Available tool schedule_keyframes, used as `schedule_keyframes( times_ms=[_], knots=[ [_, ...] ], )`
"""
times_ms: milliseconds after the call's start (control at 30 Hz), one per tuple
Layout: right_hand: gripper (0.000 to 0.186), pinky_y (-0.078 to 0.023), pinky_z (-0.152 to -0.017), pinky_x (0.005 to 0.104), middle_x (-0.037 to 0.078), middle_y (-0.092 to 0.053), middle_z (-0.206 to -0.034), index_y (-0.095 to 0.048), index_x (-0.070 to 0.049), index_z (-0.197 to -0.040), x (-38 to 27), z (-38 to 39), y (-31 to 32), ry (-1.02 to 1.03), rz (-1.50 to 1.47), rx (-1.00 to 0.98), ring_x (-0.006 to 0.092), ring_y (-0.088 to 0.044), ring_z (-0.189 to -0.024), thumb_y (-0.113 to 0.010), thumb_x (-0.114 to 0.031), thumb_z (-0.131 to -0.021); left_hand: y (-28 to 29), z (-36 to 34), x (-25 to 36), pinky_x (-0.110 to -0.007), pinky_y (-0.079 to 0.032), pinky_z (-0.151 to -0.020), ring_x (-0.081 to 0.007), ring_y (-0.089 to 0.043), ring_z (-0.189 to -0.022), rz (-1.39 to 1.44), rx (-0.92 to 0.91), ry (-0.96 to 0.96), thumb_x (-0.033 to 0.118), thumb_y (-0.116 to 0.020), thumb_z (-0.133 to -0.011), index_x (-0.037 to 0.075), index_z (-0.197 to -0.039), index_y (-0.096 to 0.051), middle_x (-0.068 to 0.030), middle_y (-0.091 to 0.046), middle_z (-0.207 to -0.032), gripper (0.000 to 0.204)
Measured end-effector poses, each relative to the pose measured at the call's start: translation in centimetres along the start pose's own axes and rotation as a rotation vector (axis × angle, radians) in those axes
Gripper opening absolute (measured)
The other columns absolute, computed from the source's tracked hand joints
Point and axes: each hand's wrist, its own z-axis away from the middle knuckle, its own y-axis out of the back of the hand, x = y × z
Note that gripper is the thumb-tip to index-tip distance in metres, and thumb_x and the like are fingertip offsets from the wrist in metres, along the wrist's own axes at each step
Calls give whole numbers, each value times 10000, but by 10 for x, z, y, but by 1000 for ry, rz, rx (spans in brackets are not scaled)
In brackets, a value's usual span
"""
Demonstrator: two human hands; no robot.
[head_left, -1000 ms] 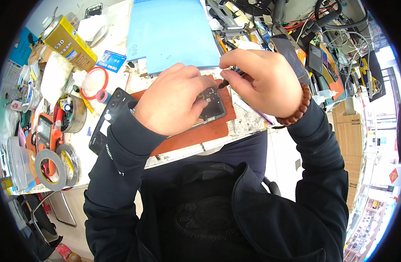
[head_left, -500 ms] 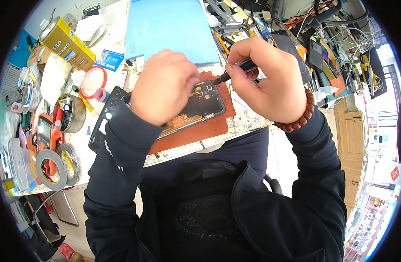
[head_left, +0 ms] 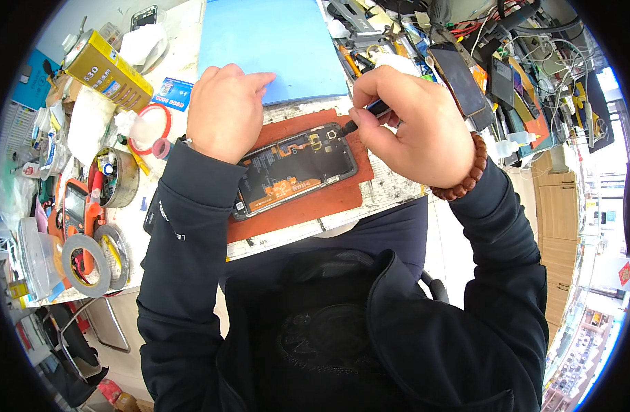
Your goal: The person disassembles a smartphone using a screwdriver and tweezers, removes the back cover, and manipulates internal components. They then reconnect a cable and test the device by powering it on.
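An opened smartphone [head_left: 298,168], its battery and orange flex cables exposed, lies on a reddish-brown mat [head_left: 294,214]. My right hand [head_left: 421,130] pinches a slim dark screwdriver [head_left: 350,126] between thumb and fingers. The tool's dark tip is beside the phone's upper right corner, near its camera; whether it touches cannot be told. My left hand [head_left: 227,113] is beyond the phone's left end, over the near edge of a blue mat [head_left: 270,48]. Its index finger is stretched out to the right and the other fingers curl under, partly hidden.
Left of the phone stand a yellow-and-grey solvent can [head_left: 109,71], a round tin of small items [head_left: 119,180], an orange multimeter [head_left: 76,206] and tape rolls [head_left: 86,266]. At right lie a dark phone [head_left: 459,79] and tangled cables [head_left: 545,55]. A blue card [head_left: 172,93] lies near the can.
My left hand has moved left and away from the phone, uncovering it, and its index finger now points out. The right hand with the screwdriver has stayed nearly in place.
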Motion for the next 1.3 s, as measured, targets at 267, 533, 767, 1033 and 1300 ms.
schedule_keyframes(
  times_ms=[267, 533, 767, 1033, 1300],
  knots=[
    [213, -606, -683, 385, 103, -761, -964, -720, -47, -1119, -8, -6, 4, 69, 132, -53, 278, -757, -775, -848, -13, -952, 16, -2, 17, -486, -576, -882, -372, -672, -962, 143, 14, -62, 54, -774, -974, 137, -1152, -902, -112, -738, -938, 235],
    [323, -589, -708, 449, 114, -739, -903, -716, -63, -1203, -7, -17, 16, 141, 186, -174, 343, -748, -812, -854, -42, -912, 34, -5, 26, -493, -581, -912, -378, -681, -1017, 234, 48, -61, -44, -709, -939, 92, -1157, -860, -114, -742, -1000, 298],
    [285, -590, -710, 437, 144, -743, -911, -714, -33, -1233, -6, -20, 10, 66, 212, -189, 361, -743, -807, -733, 10, -951, 40, -2, 31, -504, -565, -919, -390, -668, -1033, 384, -41, -162, -78, -668, -864, 60, -1115, -821, -129, -731, -1026, 325],
    [298, -614, -759, 442, 172, -767, -1000, -728, -22, -1233, -9, -20, 11, 117, 78, -142, 363, -763, -853, -727, 21, -938, 38, 7, 50, -509, -571, -954, -398, -674, -1025, 457, -281, -257, -21, -691, -859, 28, -1127, -831, -154, -726, -1020, 306],
    [211, -604, -700, 402, 135, -747, -928, -726, -33, -1175, -11, -18, 7, 165, 87, -30, 314, -777, -808, -788, -13, -974, 36, 7, 48, -512, -573, -954, -400, -679, -1030, 467, -282, -256, -10, -692, -859, 27, -1130, -830, -155, -714, -994, 306]
  ],
)
